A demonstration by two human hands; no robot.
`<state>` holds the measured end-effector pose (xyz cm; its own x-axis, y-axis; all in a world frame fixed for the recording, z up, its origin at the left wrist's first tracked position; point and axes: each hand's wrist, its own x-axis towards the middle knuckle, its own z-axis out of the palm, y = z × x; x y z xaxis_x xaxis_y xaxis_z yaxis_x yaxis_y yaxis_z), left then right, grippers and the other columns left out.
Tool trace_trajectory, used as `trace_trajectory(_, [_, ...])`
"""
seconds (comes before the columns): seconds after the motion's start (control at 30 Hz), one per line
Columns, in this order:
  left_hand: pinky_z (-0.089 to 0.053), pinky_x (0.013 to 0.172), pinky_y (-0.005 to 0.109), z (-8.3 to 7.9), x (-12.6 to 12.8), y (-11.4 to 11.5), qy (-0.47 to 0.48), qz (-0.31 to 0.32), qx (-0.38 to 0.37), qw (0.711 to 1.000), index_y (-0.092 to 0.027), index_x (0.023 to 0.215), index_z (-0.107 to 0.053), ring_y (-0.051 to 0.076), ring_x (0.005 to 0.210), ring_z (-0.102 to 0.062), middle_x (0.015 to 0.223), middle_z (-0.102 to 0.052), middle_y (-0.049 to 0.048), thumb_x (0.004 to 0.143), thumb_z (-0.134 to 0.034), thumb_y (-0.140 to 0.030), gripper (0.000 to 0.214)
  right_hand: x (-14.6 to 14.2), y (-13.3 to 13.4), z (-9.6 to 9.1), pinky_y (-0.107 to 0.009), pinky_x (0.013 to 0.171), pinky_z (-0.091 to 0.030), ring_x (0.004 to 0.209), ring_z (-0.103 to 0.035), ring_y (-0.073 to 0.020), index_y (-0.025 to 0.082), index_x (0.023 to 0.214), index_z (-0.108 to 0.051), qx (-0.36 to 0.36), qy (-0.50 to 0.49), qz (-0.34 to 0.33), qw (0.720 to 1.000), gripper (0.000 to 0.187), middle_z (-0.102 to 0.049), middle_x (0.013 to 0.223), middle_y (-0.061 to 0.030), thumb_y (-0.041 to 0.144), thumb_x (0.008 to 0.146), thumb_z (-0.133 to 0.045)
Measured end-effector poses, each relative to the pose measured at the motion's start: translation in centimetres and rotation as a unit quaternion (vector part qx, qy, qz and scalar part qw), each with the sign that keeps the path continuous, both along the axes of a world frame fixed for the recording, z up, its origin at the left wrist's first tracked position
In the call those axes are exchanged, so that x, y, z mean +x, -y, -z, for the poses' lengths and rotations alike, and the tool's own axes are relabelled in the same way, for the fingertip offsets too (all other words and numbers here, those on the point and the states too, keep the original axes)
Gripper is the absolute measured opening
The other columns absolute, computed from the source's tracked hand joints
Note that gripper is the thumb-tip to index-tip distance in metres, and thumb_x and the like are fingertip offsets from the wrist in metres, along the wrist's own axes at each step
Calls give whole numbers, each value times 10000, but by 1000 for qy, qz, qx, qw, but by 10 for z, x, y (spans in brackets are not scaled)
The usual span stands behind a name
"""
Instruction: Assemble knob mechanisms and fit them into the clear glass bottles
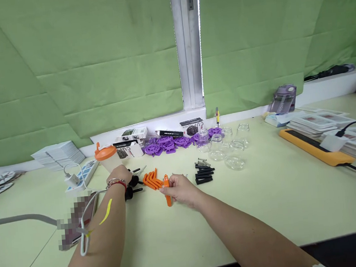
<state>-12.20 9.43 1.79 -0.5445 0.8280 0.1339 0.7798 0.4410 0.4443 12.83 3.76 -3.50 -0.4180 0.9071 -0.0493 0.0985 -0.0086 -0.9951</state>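
Note:
My right hand (180, 189) pinches an orange plastic lever-like piece (167, 192) upright between thumb and fingers, just above the table. Beside it on the left lie several bent orange pieces (151, 180) in a row. My left hand (119, 175) is curled over a group of black round parts with thin stems (129, 192); its fingertips are hidden, so what they hold does not show. To the right of my right hand are several black tubes (203, 176), with small metal springs (203, 162) just behind them.
Purple spoked discs (166, 144) are piled at the back, by black-and-white boxes (193, 128). Clear glass jars (235, 162) stand right of them. An orange-lidded cup (105, 153), a power strip (88, 173) and a phone (80, 221) are left; a yellow power bar (314, 147) is right.

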Motion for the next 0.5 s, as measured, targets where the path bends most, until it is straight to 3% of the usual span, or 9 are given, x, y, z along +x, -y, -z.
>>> trace_trajectory(0.13, [-427,751,511,-6,16,8,-41,13,-10,999,-151,668,-576,451,965,-575,950,-638,272,553,-647,-198,144,-2,-4,10,-196,475,-319,530,-462,-85,177,693,-503,29,11,1,1000,328,-541,599,31,460,676,-669])
trace_trajectory(0.2, [-426,779,469,-10,31,19,-80,31,-3,996,-137,795,-611,412,1024,-555,1032,-622,250,598,-595,-174,202,-3,-4,13,-198,473,-316,522,-445,-82,177,692,-509,35,10,2,999,335,-521,590,39,468,670,-674])
trace_trajectory(0.3, [-438,716,362,-14,61,43,-166,162,-5,973,-162,898,-616,291,906,-602,974,-650,158,716,-479,-196,230,-4,-3,14,-204,480,-338,519,-443,-83,175,723,-537,24,5,-8,1000,267,-516,596,43,382,660,-692])
trace_trajectory(0.4, [-430,645,295,-11,89,70,-54,307,-29,950,-187,832,-602,198,716,-603,780,-653,66,815,-412,-311,227,-5,2,12,-213,519,-381,557,-478,-90,172,752,-554,18,-3,-19,1000,157,-534,639,38,192,643,-665])
trace_trajectory(0.5, [-406,550,271,-2,107,86,26,334,-69,940,-170,874,-569,170,597,-570,683,-616,35,798,-454,-341,220,-8,9,7,-215,541,-393,581,-491,-92,176,749,-542,43,-21,-38,998,168,-533,650,45,94,624,-617])
